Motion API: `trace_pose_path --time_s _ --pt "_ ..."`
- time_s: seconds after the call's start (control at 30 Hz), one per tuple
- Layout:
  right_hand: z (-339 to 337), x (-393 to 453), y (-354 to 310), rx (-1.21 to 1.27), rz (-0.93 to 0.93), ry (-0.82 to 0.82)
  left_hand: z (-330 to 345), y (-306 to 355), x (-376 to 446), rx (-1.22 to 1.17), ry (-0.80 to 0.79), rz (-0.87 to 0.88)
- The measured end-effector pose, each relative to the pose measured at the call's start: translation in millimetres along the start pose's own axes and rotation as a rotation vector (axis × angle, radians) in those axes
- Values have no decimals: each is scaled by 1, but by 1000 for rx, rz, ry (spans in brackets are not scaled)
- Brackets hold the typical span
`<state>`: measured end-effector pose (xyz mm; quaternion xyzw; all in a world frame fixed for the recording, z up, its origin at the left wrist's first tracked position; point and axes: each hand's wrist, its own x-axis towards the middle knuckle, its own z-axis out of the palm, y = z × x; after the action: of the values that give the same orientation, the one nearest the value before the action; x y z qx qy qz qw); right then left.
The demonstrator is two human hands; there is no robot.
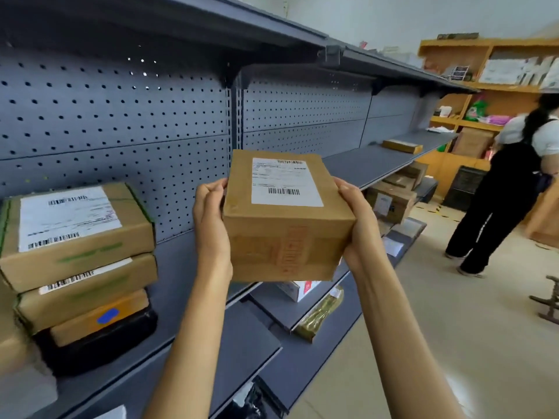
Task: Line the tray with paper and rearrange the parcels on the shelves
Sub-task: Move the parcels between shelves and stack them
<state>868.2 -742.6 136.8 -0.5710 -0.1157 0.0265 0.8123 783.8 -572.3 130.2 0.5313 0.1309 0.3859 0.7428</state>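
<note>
Head view, near field: left hand [211, 216] and right hand [360, 225] clamp the two side faces of a brown cardboard parcel with a white barcoded shipping label [287, 216]. Fingers curl over the upper edges, thumbs toward the viewer. Parcel is airborne, label up, in front of the dark grey metal shelf board [187, 267]; it touches no shelf.

To the left on that board: a stack of brown labelled cardboard boxes on a black wrapped package [81, 267], hard against the grey perforated back panel [121, 122]. Board to the right of the stack is bare.

Lower tiers: a white carton [302, 290] and a yellow-green flat packet [320, 313]. Further along the same shelf level, one flat brown box [402, 146] lies alone.

Far right: a person in black trousers [502, 189] stands beside yellow wooden shelving [484, 86].

No tray or lining paper in frame.

Judgement: rearranging step in hand, parcel mid-transfer. Next move likely needs a level set-down on the bare board beside the stack, label kept readable, both hands releasing only once the base is seated.
</note>
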Motion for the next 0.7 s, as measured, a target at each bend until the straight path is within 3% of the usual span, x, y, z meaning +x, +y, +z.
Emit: trace_pose_path --time_s 0.2,0.37,0.7 --pt "27 64 38 14 205 -203 -4 -32 35 73 178 67" --pt "58 96 73 66 302 -284 -22 -42 63 163 200 6" --pt "79 118 142 38 359 -414 -53 -66 82 327 286 -101"
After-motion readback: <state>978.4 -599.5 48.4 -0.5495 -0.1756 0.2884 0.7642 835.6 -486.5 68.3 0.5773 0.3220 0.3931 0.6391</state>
